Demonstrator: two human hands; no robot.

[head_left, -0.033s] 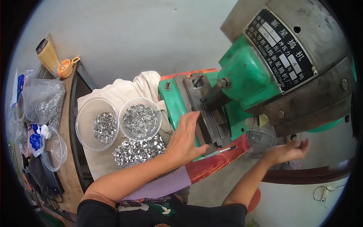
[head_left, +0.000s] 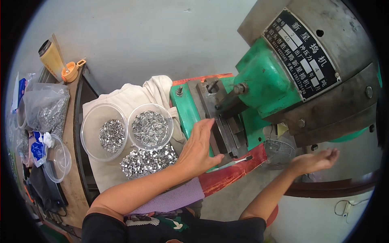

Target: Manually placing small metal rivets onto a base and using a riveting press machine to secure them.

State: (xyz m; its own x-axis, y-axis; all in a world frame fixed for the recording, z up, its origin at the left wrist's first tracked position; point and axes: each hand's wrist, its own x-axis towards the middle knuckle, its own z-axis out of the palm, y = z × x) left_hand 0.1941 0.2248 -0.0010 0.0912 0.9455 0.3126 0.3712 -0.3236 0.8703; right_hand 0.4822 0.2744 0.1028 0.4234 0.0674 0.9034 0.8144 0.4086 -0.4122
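Observation:
My left hand [head_left: 197, 149] rests against the near-left side of the steel die [head_left: 222, 135] on the green bench press [head_left: 265, 83]. Its fingers stretch along the die's edge and the thumb is spread apart; any small part under the fingertips is hidden. Above the die, the dark ram [head_left: 231, 103] comes down at a slant. Over to the right of the press, my right hand [head_left: 314, 162] hangs in the air, palm turned up, fingers loosely bent and apart, holding nothing. A brush-like tool with a pale handle [head_left: 231, 165] lies by the die's near end.
Left of the press, two clear tubs [head_left: 84, 133] [head_left: 170, 137] of small metal pieces stand on a beige cloth [head_left: 109, 97]. A loose heap of shiny pieces [head_left: 148, 163] lies before them. The side table [head_left: 75, 162] bears bags, a yellow bottle [head_left: 52, 56] and an orange lid [head_left: 70, 72].
My right hand has shifted slightly to the right, away from the press. My left hand stays at the die.

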